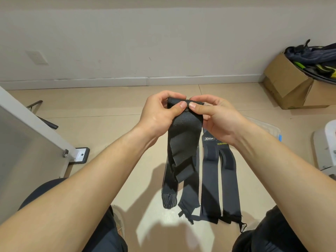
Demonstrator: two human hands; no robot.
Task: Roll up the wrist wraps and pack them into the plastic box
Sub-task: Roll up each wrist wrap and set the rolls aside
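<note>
A black wrist wrap [183, 139] hangs in the air in front of me, its top edge folded over. My left hand [160, 113] and my right hand [216, 119] both pinch that folded top edge, thumbs side by side. The wrap's striped tail dangles near the floor. Several more dark grey wrist wraps [216, 179] lie flat on the floor just right of it, one with yellow lettering. The clear plastic box [269, 130] with a blue clip sits on the floor behind my right wrist, mostly hidden.
A cardboard box [294, 88] stuffed with dark gear stands at the back right by the wall. A white appliance [327, 146] is at the right edge. A white panel on a bracket foot [80, 155] stands at the left. My knees frame the bottom.
</note>
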